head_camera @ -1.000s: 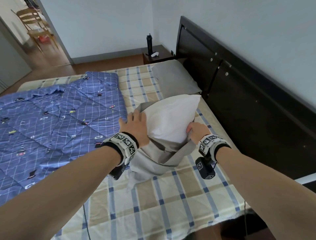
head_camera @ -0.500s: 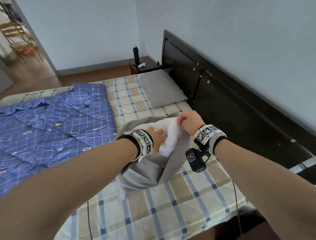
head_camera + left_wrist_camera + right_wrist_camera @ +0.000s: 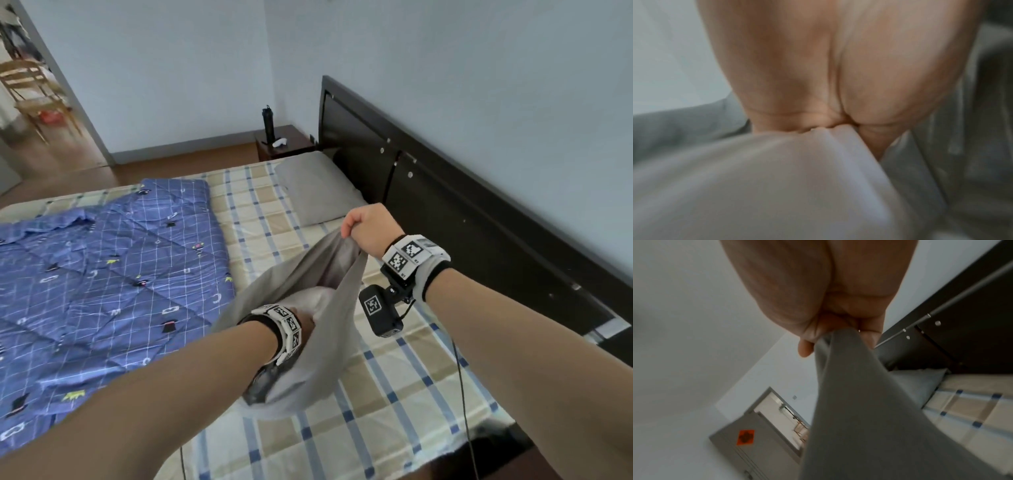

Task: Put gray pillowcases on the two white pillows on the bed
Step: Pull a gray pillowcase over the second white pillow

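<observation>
Up at the right hand [image 3: 368, 228], fingers and thumb are bunched tight on the rim of the case [image 3: 329, 329], lifting it so the cloth hangs taut down and toward the body from that fist. Below and left of it, the left hand [image 3: 306, 320] is sunk past the wrist into the open mouth; the left wrist view shows its fingers pinched on a fold of the white pillow [image 3: 310, 299], which sits deep in the sack with only a pale hump showing beside the wrist. Under both hands lies the bed [image 3: 394, 394]. Beyond the right hand, against the headboard [image 3: 445, 205], rests the other pillow [image 3: 315, 186], already gray.

Judged risks from here:
- the rim is held at one point only, so the mouth could fold shut over the left wrist and trap the pillow half seated
- the pillow looks crumpled where it is pinched; pushed down that way, its corners may miss the case corners and leave a lump
- if the right fist slips on the thin cloth, the whole sack drops onto the bed
- the cable trailing under the right wrist could snag the fabric
</observation>
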`<state>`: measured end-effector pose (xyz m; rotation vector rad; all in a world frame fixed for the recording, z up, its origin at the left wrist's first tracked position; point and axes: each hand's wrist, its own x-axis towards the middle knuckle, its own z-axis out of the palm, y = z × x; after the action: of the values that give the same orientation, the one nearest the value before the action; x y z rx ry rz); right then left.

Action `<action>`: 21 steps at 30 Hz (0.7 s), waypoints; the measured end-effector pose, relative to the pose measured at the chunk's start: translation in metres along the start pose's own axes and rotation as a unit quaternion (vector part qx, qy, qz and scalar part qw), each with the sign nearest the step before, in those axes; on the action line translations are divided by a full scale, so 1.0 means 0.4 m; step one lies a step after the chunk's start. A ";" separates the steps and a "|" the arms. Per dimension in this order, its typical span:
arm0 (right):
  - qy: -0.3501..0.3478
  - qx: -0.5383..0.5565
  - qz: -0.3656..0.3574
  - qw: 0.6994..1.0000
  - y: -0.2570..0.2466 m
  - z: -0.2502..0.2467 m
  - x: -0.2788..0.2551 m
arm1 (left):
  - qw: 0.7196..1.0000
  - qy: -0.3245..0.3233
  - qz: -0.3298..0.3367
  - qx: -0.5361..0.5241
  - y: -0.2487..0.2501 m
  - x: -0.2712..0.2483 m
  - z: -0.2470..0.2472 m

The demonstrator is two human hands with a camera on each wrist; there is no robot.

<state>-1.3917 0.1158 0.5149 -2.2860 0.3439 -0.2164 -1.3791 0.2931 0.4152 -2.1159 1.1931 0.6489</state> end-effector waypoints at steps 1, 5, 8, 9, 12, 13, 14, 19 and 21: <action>-0.015 -0.030 0.014 0.999 0.007 0.012 -0.001 | 0.999 0.022 0.016 -0.031 -0.004 -0.001 -0.008; -0.045 -0.056 0.075 0.995 0.046 0.061 0.004 | 0.982 0.137 0.050 -0.118 -0.045 0.001 -0.063; -0.064 -0.124 0.070 0.988 0.064 0.085 0.007 | 0.973 0.165 0.039 -0.158 -0.089 -0.018 -0.088; -0.081 -0.182 0.052 0.979 0.060 0.089 0.003 | 0.970 0.172 0.027 -0.172 -0.108 -0.024 -0.090; -0.145 -0.277 0.029 0.949 0.059 0.103 -0.013 | 0.953 0.208 -0.043 -0.217 -0.170 -0.035 -0.067; -0.160 -0.296 0.020 0.942 0.065 0.111 -0.015 | 0.948 0.210 -0.072 -0.227 -0.192 -0.038 -0.049; -0.170 -0.319 0.008 0.932 0.071 0.120 -0.017 | 0.945 0.211 -0.095 -0.233 -0.213 -0.039 -0.025; -0.172 -0.410 -0.029 0.895 0.093 0.184 -0.008 | 0.940 0.148 -0.154 -0.267 -0.290 -0.048 0.088; -0.130 -0.420 -0.046 0.897 0.094 0.217 -0.008 | 0.936 0.127 -0.181 -0.275 -0.307 -0.048 0.126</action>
<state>-1.3785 0.1530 0.4287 -3.1413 0.2043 0.2515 -1.2866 0.3894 0.4269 -2.8725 0.7569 0.5960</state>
